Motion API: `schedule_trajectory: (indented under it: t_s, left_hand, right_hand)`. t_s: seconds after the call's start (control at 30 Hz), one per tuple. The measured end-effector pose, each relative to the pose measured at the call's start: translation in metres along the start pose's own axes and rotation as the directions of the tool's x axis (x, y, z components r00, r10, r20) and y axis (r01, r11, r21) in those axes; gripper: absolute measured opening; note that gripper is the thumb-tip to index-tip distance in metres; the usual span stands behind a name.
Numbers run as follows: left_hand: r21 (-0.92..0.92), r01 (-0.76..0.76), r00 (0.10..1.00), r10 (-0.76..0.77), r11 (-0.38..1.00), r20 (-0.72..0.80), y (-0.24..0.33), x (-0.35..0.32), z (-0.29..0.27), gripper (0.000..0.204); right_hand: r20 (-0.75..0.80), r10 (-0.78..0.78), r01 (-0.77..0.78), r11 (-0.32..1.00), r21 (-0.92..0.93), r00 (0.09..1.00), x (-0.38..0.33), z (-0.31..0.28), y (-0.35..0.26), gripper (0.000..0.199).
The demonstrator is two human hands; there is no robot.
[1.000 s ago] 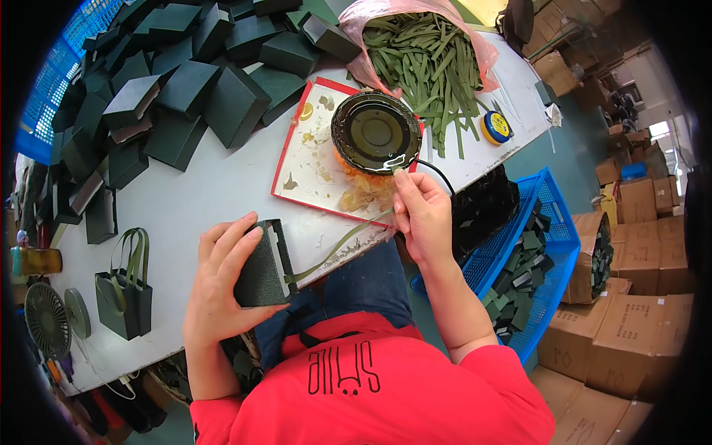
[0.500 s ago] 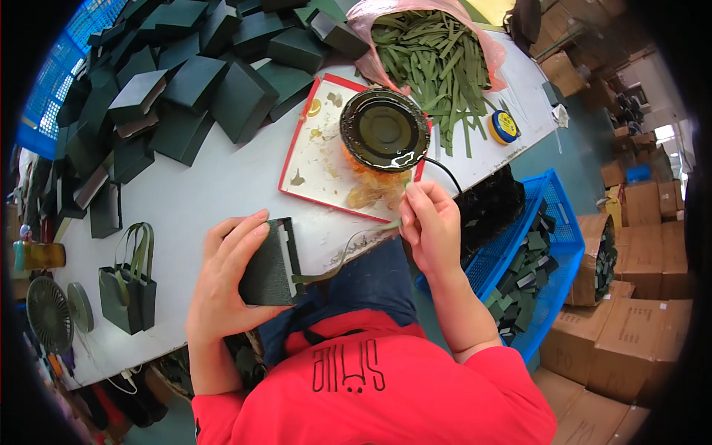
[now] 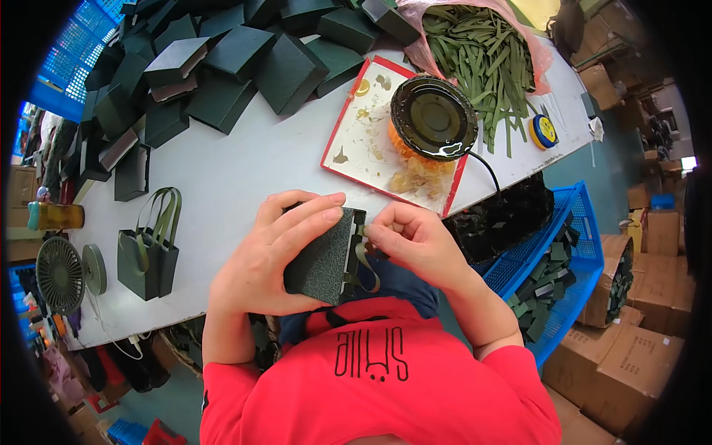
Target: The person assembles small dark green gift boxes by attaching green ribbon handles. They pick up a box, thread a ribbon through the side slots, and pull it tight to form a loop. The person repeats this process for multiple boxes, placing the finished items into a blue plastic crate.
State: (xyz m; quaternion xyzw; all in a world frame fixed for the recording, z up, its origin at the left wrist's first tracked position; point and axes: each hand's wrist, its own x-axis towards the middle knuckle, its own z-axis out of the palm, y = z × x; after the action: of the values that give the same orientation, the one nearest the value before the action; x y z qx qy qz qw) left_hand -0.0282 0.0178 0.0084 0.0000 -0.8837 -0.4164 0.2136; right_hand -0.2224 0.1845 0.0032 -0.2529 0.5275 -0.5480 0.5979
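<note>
My left hand is wrapped round a small dark green paper bag with a fine pattern, held on its side over the table's near edge. Its opening faces right. A green ribbon loops out from that opening. At the upper corner of the opening, the fingers of my right hand pinch the ribbon's end against the bag. Beyond my hands stands a round pot of dark, glossy liquid on a red-rimmed white tray smeared with yellowish residue.
Dark green boxes or bags are heaped at the far left. A similar bag with ribbon handles stands near a small fan. A pink sack spills green ribbons. At right are a blue crate and cartons.
My right hand has brought the ribbon's end from near the pot to the bag's opening. My left hand has turned the bag, and the view has shifted leftward.
</note>
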Motion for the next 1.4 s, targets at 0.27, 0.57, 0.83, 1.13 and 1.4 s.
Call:
schedule_trajectory:
  t_s: [0.27,0.57,0.83,1.13,1.4]
  left_hand:
    - [-0.001,-0.022,1.0,0.022,1.0,0.007,0.002,0.002,0.0,0.09]
    - [0.058,-0.014,0.998,0.01,0.998,0.07,0.004,-0.001,-0.001,0.088]
    - [0.1,-0.024,0.99,0.01,0.995,0.138,0.007,0.001,-0.002,0.088]
    - [0.032,-0.019,1.0,0.019,0.999,-0.015,0.0,-0.003,-0.005,0.088]
    - [0.151,-0.034,0.997,0.022,0.988,0.079,0.005,0.0,-0.005,0.087]
  right_hand:
    - [0.001,0.052,-0.052,0.997,-0.058,0.999,0.005,-0.001,0.0,0.017]
    - [-0.017,0.013,-0.016,0.972,-0.233,1.0,0.009,0.002,0.003,0.02]
    - [0.107,-0.005,0.045,0.926,-0.376,0.994,0.018,-0.015,0.018,0.023]
    - [-0.022,-0.046,0.039,0.963,-0.266,0.999,0.003,-0.02,-0.002,0.03]
    - [-0.069,-0.211,0.146,0.844,-0.515,0.975,0.003,0.002,-0.007,0.024]
